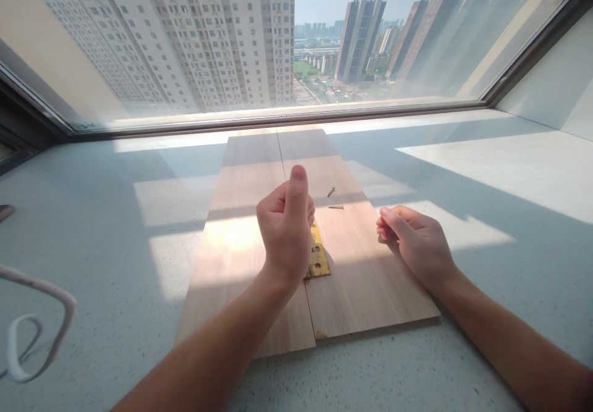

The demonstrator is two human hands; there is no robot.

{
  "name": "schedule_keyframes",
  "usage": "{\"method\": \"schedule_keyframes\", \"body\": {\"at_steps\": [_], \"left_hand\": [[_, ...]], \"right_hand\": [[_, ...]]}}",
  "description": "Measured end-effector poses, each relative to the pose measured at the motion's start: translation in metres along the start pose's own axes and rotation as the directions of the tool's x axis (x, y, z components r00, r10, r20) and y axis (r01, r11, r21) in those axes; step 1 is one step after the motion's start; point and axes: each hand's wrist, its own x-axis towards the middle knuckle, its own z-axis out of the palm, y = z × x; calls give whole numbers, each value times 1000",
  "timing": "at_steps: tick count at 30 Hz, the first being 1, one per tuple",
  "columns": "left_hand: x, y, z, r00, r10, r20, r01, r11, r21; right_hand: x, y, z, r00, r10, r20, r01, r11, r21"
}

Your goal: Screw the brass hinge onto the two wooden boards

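Observation:
Two pale wooden boards lie side by side with a thin seam between them. A yellow metal hinge, with screws or screw holes in it, sits across the seam. My left hand is a fist just over the hinge, thumb pointing up, and covers much of it. Whatever that fist holds, if anything, is hidden. Over the right board's right edge, my right hand is closed with fingers curled and thumb against them; its contents cannot be made out. Two loose screws lie on the right board, between my hands.
The boards rest on a speckled light sill in patches of sun and shade. Behind them rises a large window with a dark frame. A white cable curls at the left. A dark object shows at the left edge.

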Motion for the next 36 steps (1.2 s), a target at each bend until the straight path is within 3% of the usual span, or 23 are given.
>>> {"method": "schedule_keyframes", "body": {"at_steps": [3, 7, 16, 24, 36], "left_hand": [[0, -1, -3, 987, 12, 158, -2, 998, -64], [7, -4, -11, 935, 9, 354, 13, 998, -59], [13, -3, -20, 899, -32, 437, 69, 995, -68], [28, 4, -22, 719, -151, 679, 159, 986, 52], [47, 8, -17, 508, -298, 808, 243, 950, 198]], "right_hand": [[0, -1, 1, 1000, -4, -8, 4, 1000, -3], [0, -1, 1, 1000, -8, -10, 8, 1000, -19], [0, -6, 3, 1000, -17, -10, 16, 998, -68], [-1, -5, 2, 1000, -7, -14, 7, 998, -58], [0, -4, 3, 1000, -2, -2, 2, 999, -41]]}}
